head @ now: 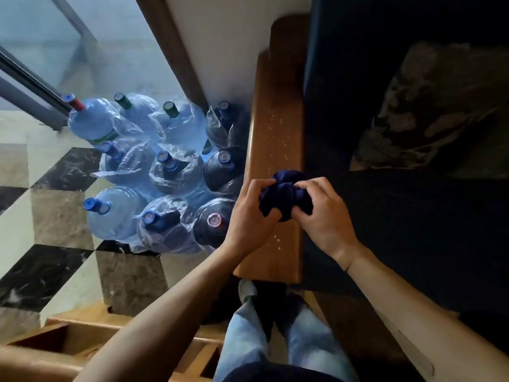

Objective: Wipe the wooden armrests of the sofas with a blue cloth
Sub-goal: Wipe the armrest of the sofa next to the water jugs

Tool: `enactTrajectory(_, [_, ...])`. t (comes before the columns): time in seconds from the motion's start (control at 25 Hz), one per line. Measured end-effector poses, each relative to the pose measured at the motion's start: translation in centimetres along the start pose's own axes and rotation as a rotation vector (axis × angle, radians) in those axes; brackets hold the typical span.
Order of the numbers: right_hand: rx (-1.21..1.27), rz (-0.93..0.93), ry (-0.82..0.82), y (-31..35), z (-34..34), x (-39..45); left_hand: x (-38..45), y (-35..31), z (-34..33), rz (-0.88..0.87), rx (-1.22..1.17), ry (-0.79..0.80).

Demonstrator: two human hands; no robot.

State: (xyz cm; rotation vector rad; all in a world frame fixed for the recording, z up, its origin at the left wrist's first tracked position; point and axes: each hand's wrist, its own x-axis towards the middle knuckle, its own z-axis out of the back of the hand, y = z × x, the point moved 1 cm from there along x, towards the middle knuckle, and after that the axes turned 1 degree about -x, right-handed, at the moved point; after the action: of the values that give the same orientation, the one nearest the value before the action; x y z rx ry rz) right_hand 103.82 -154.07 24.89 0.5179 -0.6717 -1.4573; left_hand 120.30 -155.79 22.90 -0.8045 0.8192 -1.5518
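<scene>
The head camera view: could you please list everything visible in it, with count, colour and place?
Wooden armrest: one, brown, centre, speckled with pale spots.
Blue cloth: one, dark blue, bunched over the armrest, gripped by both hands.
Sofa seat: one, very dark, right of the armrest.
Cushion: one, patterned grey-brown, on the sofa, upper right.
Water jugs: about eleven, blue to dark, several wrapped in clear plastic, on the floor left of the armrest.
Floor tiles: black, grey and cream, left.
Wooden furniture: light brown, bottom left.
Jeans: light blue, bottom centre.
Left hand: holding the cloth.
Right hand: holding the cloth.
</scene>
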Motion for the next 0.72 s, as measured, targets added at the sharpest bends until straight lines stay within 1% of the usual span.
enactTrajectory(0.08, [0.009, -0.066, 0.068, -2.7, -3.5, -1.6, -1.8, 3.5, -1.8, 0.073, 0.050, 0.045])
enactTrajectory(0.28, [-0.010, -0.161, 0.210, -9.1, -12.1, -5.8, -6.7, 12.2, -6.7, 0.258, 0.129, 0.112])
enactTrajectory(0.36, [-0.035, -0.162, 0.283, -11.3, -14.8, -6.8, -7.6, 14.8, -8.0, 0.293, 0.237, 0.153])
enactTrajectory(0.44, [-0.067, -0.153, 0.330, -12.7, -16.1, -7.1, -7.9, 16.0, -8.5, 0.244, 0.399, 0.173])
enactTrajectory(0.56, [0.005, -0.144, 0.336, -13.5, -15.4, -6.6, -7.7, 16.0, -8.6, 0.014, 0.554, 0.189])
enactTrajectory(0.6, [0.075, -0.172, 0.296, -13.9, -14.8, -6.2, -7.6, 16.0, -8.9, -0.052, 0.582, 0.228])
enactTrajectory(0.64, [0.148, -0.238, 0.223, -14.4, -14.4, -5.3, -7.7, 16.2, -9.5, -0.101, 0.618, 0.271])
enactTrajectory(0.72, [0.211, -0.431, 0.047, -15.8, -14.6, -2.9, -8.0, 16.2, -10.9, -0.131, 0.666, 0.324])
